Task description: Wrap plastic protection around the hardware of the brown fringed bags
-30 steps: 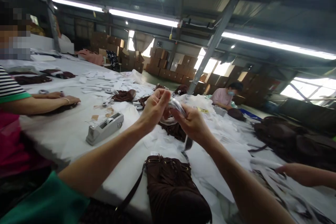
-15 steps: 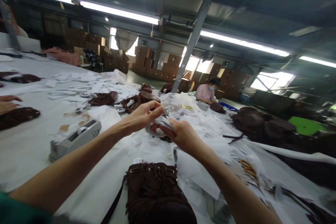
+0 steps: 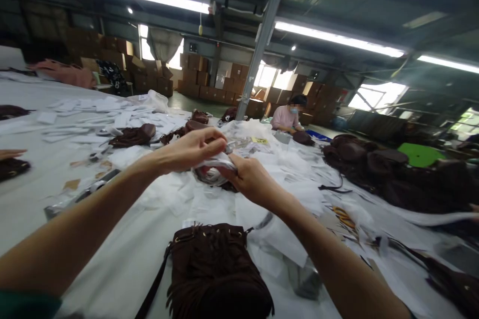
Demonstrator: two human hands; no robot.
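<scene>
My left hand (image 3: pixel 196 148) and my right hand (image 3: pixel 251 179) meet in front of me above the table. Between them is a whitish, partly see-through, ring-shaped thing (image 3: pixel 209 172) with a little red in it; its kind is unclear. My right hand is closed on its edge, thumb on top. Thumb and fingers of my left hand are pinched together just above it; what they hold is hidden. Nearer to me a dark brown fringed bag (image 3: pixel 220 269) with metal eyelets and a strap lies on the white table (image 3: pixel 108 254).
A tape dispenser (image 3: pixel 84 192) stands left, partly behind my forearm. Yellow-handled scissors (image 3: pixel 343 218) lie right, near a heap of brown bags (image 3: pixel 374 164). White paper pieces (image 3: pixel 86 117) cover the far left. A co-worker (image 3: pixel 288 117) sits beyond; another person's hand (image 3: pixel 11 154) is at the left edge.
The view has turned slightly right and down, so the surroundings sit further left and higher. My hands stay together at the whitish thing, which shows more of its ring shape now.
</scene>
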